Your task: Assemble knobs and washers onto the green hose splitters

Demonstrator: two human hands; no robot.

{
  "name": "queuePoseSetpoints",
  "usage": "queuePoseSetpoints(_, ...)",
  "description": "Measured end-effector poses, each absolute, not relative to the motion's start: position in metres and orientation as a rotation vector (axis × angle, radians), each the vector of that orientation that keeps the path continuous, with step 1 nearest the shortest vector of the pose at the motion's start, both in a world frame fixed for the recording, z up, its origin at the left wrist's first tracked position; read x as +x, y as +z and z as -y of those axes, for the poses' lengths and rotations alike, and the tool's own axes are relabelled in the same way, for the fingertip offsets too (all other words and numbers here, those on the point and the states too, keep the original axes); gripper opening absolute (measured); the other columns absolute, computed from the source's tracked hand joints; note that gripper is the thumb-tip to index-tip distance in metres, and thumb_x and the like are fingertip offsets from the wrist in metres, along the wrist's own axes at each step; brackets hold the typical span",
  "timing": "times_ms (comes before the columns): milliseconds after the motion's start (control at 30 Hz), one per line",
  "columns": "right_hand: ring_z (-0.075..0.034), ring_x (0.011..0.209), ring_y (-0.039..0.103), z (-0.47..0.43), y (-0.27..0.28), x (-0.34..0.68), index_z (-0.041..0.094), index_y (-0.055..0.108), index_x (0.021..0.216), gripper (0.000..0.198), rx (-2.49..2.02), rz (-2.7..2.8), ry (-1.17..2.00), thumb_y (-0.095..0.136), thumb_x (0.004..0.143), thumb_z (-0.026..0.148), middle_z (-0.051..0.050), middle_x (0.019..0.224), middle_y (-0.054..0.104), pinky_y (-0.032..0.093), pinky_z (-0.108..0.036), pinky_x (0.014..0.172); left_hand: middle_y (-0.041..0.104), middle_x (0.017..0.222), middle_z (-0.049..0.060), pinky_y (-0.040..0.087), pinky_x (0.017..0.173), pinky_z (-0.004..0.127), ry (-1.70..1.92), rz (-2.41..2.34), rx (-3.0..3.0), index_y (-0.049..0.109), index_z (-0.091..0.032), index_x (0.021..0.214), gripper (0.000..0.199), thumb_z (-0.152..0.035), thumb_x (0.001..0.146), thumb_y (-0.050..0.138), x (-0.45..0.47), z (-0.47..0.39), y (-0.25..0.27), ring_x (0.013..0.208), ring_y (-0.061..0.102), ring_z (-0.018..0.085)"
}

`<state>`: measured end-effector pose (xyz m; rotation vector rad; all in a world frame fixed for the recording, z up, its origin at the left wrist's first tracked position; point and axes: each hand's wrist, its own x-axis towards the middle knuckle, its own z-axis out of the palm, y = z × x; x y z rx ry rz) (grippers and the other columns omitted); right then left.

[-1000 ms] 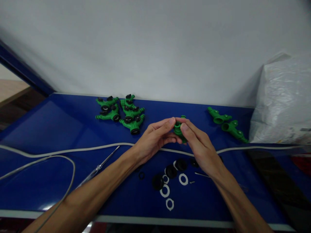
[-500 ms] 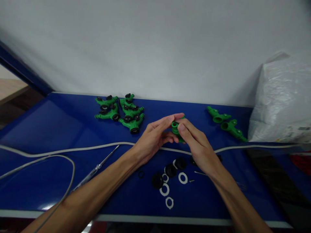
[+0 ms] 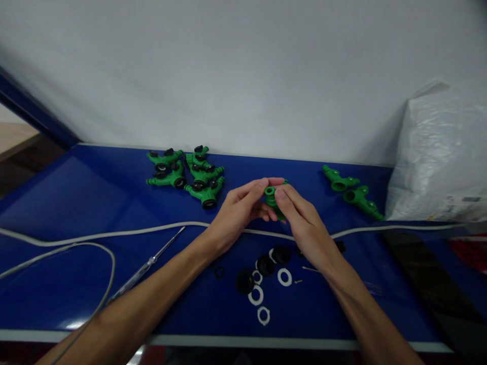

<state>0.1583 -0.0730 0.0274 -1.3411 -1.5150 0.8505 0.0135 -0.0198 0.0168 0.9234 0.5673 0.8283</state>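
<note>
While the left hand (image 3: 241, 209) and right hand (image 3: 304, 218) curl their fingers around a green fitting (image 3: 270, 199), held between them above a blue table (image 3: 57, 203), a bulky, whitish plastic bag (image 3: 437, 152) stands at far right. Print (image 3: 451, 209) low on the bag is too blurred to read; its contents cannot be made out. White rings (image 3: 279, 278) and black round parts (image 3: 244, 282) lie nearer the person.

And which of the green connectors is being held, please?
The green connector between the left hand and right hand; the others all lie on the blue table.
</note>
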Motion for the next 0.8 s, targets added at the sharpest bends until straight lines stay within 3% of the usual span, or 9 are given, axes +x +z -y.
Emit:
queuePoseSetpoints(100, -0.017, 0.087, 0.054, 0.071, 0.026, 0.159, 0.024, 0.061, 0.091, 0.036, -1.374, 1.457, 0.854, 0.043, 0.107, 0.051, -0.002, 0.09, 0.057, 0.043, -0.031, 0.079, 0.073, 0.079, 0.004, 0.05, 0.069, 0.025, 0.875, -0.563, 1.087, 0.078, -0.017, 0.117, 0.043, -0.051, 0.093, 0.068, 0.012, 0.018, 0.018, 0.069, 0.064, 0.012)
queuePoseSetpoints(267, -0.018, 0.088, 0.058, 0.072, 0.02, 0.162, 0.023, 0.066, 0.115, 0.047, -1.332, 1.351, 0.985, 0.04, 0.104, 0.061, -0.005, 0.105, 0.065, 0.046, -0.031, 0.07, 0.074, 0.107, 0.007, 0.05, 0.076, 0.027, 0.997, -0.633, 1.283, 0.08, -0.018, 0.108, 0.034, -0.041, 0.083, 0.081, 0.008, 0.013, 0.019, 0.077, 0.063, 0.013)
queuePoseSetpoints(433, -0.018, 0.085, 0.067, 0.074, 0.017, 0.164, 0.023, 0.058, 0.14, 0.053, -1.169, 1.327, 1.12, 0.041, 0.105, 0.059, -0.01, 0.125, 0.068, 0.05, -0.033, 0.068, 0.067, 0.078, 0.001, 0.043, 0.065, 0.022, 1.055, -0.688, 1.075, 0.08, -0.017, 0.098, 0.037, -0.05, 0.083, 0.08, 0.003, 0.003, 0.019, 0.064, 0.052, 0.008)
queuePoseSetpoints(533, -0.017, 0.08, 0.071, 0.075, 0.02, 0.164, 0.024, 0.058, 0.14, 0.048, -1.131, 1.401, 1.14, 0.045, 0.105, 0.055, -0.011, 0.134, 0.065, 0.05, -0.033, 0.065, 0.062, 0.069, -0.001, 0.038, 0.056, 0.021, 1.011, -0.702, 0.915, 0.08, -0.016, 0.097, 0.044, -0.057, 0.08, 0.079, -0.001, -0.003, 0.018, 0.057, 0.046, 0.007)
queuePoseSetpoints(633, -0.012, 0.066, 0.071, 0.076, 0.024, 0.162, 0.027, 0.06, 0.134, 0.044, -1.184, 1.464, 1.144, 0.064, 0.097, 0.049, -0.01, 0.138, 0.063, 0.053, -0.032, 0.063, 0.067, 0.074, 0.002, 0.041, 0.057, 0.022, 0.947, -0.717, 0.827, 0.08, -0.014, 0.1, 0.05, -0.058, 0.076, 0.083, -0.004, -0.007, 0.018, 0.06, 0.054, 0.009)
queuePoseSetpoints(800, -0.007, 0.044, 0.057, 0.075, 0.027, 0.159, 0.024, 0.065, 0.12, 0.043, -1.338, 1.443, 1.187, 0.079, 0.084, 0.044, -0.004, 0.109, 0.072, 0.045, -0.027, 0.045, 0.073, 0.085, 0.004, 0.049, 0.067, 0.025, 0.899, -0.681, 0.776, 0.08, -0.015, 0.103, 0.049, -0.054, 0.074, 0.085, -0.005, -0.004, 0.021, 0.072, 0.063, 0.013)
